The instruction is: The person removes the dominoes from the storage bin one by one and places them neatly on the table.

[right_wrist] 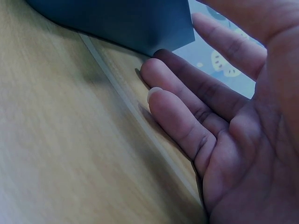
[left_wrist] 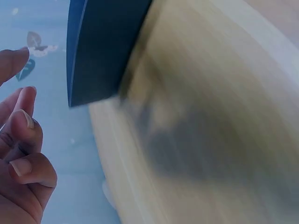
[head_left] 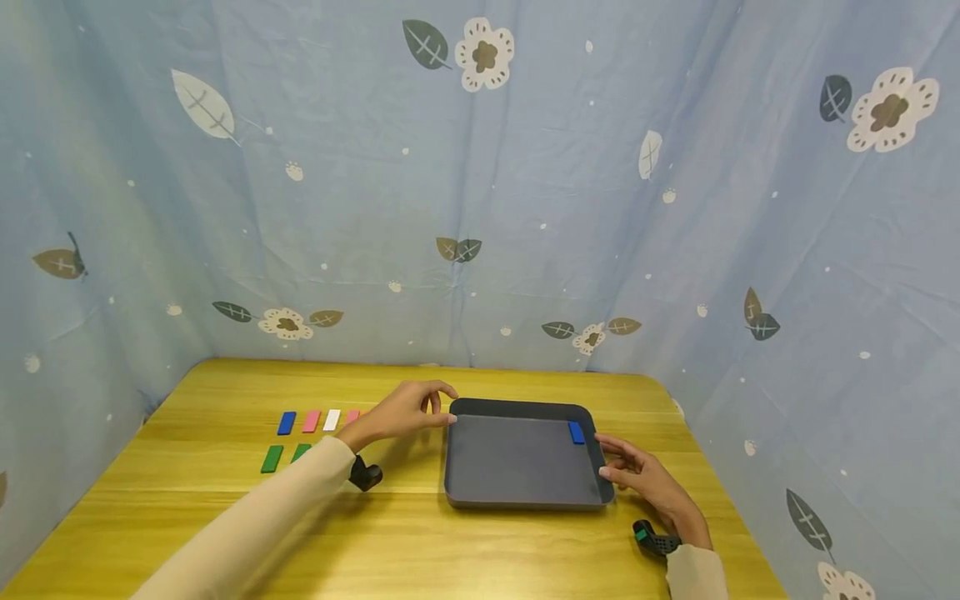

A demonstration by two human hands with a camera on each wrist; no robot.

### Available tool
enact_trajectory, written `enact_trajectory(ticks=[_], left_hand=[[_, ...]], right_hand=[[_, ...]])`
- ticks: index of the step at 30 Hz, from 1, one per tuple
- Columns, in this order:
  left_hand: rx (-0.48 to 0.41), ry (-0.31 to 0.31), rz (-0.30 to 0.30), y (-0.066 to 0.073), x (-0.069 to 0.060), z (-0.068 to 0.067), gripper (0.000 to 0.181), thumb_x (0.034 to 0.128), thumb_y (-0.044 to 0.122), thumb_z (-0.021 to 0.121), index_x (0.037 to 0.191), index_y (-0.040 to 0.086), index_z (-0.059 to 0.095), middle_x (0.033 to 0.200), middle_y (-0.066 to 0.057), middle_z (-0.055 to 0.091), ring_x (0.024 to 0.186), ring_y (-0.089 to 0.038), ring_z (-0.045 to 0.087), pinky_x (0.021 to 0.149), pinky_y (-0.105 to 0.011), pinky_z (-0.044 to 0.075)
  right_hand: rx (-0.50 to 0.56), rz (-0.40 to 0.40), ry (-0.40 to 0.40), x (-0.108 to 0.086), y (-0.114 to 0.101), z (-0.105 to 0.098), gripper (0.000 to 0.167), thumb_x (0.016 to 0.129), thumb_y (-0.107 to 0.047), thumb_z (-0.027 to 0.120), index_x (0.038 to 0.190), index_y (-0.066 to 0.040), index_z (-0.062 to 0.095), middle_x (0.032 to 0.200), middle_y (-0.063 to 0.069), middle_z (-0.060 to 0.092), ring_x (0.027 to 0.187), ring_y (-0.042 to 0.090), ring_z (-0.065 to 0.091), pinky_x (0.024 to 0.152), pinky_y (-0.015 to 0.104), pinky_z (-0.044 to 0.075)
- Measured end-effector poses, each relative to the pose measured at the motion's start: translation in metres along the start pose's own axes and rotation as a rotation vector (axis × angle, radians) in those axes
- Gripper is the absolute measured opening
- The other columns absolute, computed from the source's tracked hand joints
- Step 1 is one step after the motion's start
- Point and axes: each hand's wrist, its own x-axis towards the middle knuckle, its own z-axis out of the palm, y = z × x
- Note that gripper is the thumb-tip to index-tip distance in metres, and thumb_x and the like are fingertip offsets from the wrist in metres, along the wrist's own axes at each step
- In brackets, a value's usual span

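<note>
A dark grey rectangular tray (head_left: pixel 517 467) rests on the wooden table, with one blue block (head_left: pixel 576 432) near the right side inside it. At the tray's upper left corner is my left hand (head_left: pixel 405 408), thumb and index fingertips by the rim. In the left wrist view, its other fingers bend loosely and hold nothing, apart from the tray wall (left_wrist: pixel 105 51). My right hand (head_left: pixel 648 479) is at the tray's right side, thumb and a fingertip at the rim. The right wrist view has its fingers (right_wrist: pixel 175 116) extended near the tray's corner, its palm holding nothing.
Left of the tray, flat blocks lie in two rows: blue (head_left: pixel 287 423), pink (head_left: pixel 311 421), white (head_left: pixel 331 420) and another pink one behind; green (head_left: pixel 272 458) ones in front. The left forearm partly covers them. A patterned blue curtain (head_left: pixel 525 208) hangs around the table.
</note>
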Motion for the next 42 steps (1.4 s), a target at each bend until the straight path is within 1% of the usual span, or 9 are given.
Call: enact_trajectory(ticks=[7, 15, 18, 22, 27, 32, 37, 39, 42], left_hand=[[-0.005, -0.036, 0.000, 0.012, 0.024, 0.011, 0.036, 0.0968, 0.035, 0.074, 0.129, 0.019, 0.067, 0.081, 0.009, 0.064, 0.061, -0.010, 0.053, 0.061, -0.027, 0.046], [-0.103, -0.028, 0.011, 0.025, 0.052, 0.028, 0.036, 0.0960, 0.037, 0.075, 0.128, 0.020, 0.068, 0.084, 0.006, 0.065, 0.063, -0.013, 0.055, 0.063, -0.027, 0.047], [-0.118, -0.026, 0.018, 0.029, 0.060, 0.034, 0.036, 0.0962, 0.038, 0.075, 0.127, 0.020, 0.069, 0.084, 0.007, 0.065, 0.066, -0.013, 0.056, 0.065, -0.028, 0.048], [-0.131, -0.022, 0.024, 0.035, 0.071, 0.041, 0.038, 0.0960, 0.037, 0.075, 0.128, 0.018, 0.069, 0.084, 0.007, 0.065, 0.071, -0.013, 0.057, 0.068, -0.030, 0.049], [-0.145, -0.038, 0.040, 0.042, 0.084, 0.050, 0.040, 0.0958, 0.035, 0.076, 0.130, 0.017, 0.068, 0.084, 0.005, 0.066, 0.074, -0.014, 0.059, 0.068, -0.030, 0.049], [-0.163, -0.056, 0.045, 0.051, 0.098, 0.065, 0.041, 0.0935, 0.028, 0.079, 0.130, 0.015, 0.067, 0.081, 0.002, 0.066, 0.075, -0.013, 0.060, 0.074, -0.029, 0.051], [-0.149, -0.075, 0.046, 0.054, 0.109, 0.083, 0.042, 0.0928, 0.026, 0.080, 0.130, 0.013, 0.067, 0.080, 0.004, 0.066, 0.075, -0.008, 0.060, 0.081, -0.029, 0.051], [-0.141, -0.077, 0.040, 0.055, 0.113, 0.089, 0.041, 0.0930, 0.026, 0.080, 0.130, 0.013, 0.067, 0.080, 0.004, 0.066, 0.075, -0.008, 0.060, 0.081, -0.029, 0.051], [-0.153, -0.085, 0.017, 0.056, 0.118, 0.096, 0.042, 0.0929, 0.025, 0.080, 0.130, 0.011, 0.067, 0.080, 0.002, 0.066, 0.071, -0.009, 0.060, 0.077, -0.028, 0.051]], right_hand=[[0.001, -0.003, 0.002, 0.001, 0.000, 0.000, 0.063, 0.101, -0.026, 0.069, 0.158, -0.020, 0.043, 0.156, 0.017, 0.042, 0.114, 0.027, 0.058, 0.084, 0.037, 0.053], [0.005, 0.009, 0.010, -0.001, 0.001, -0.001, 0.063, 0.101, -0.027, 0.069, 0.158, -0.022, 0.043, 0.157, 0.017, 0.041, 0.112, 0.029, 0.057, 0.083, 0.039, 0.054], [0.009, 0.022, 0.021, -0.001, 0.001, 0.000, 0.063, 0.100, -0.027, 0.070, 0.158, -0.022, 0.044, 0.157, 0.016, 0.042, 0.112, 0.028, 0.057, 0.083, 0.039, 0.054], [0.010, 0.017, 0.016, -0.001, -0.001, 0.000, 0.063, 0.101, -0.026, 0.069, 0.158, -0.022, 0.043, 0.157, 0.016, 0.041, 0.113, 0.029, 0.057, 0.084, 0.039, 0.054], [0.005, 0.010, 0.008, -0.001, -0.001, 0.000, 0.063, 0.101, -0.026, 0.069, 0.158, -0.021, 0.043, 0.157, 0.018, 0.040, 0.113, 0.029, 0.057, 0.085, 0.038, 0.054], [0.014, 0.009, 0.016, -0.004, 0.000, -0.001, 0.063, 0.101, -0.026, 0.069, 0.158, -0.021, 0.043, 0.156, 0.017, 0.042, 0.113, 0.028, 0.057, 0.085, 0.038, 0.054], [0.037, 0.013, 0.012, -0.004, 0.002, 0.001, 0.064, 0.101, -0.025, 0.069, 0.159, -0.020, 0.042, 0.155, 0.018, 0.043, 0.114, 0.029, 0.058, 0.087, 0.040, 0.054], [0.037, 0.015, 0.015, -0.004, 0.002, 0.001, 0.064, 0.101, -0.026, 0.069, 0.159, -0.021, 0.042, 0.155, 0.017, 0.044, 0.114, 0.030, 0.058, 0.087, 0.041, 0.054], [0.031, 0.019, 0.022, -0.001, 0.002, 0.001, 0.064, 0.101, -0.028, 0.070, 0.158, -0.023, 0.043, 0.155, 0.015, 0.044, 0.115, 0.031, 0.057, 0.087, 0.041, 0.053]])
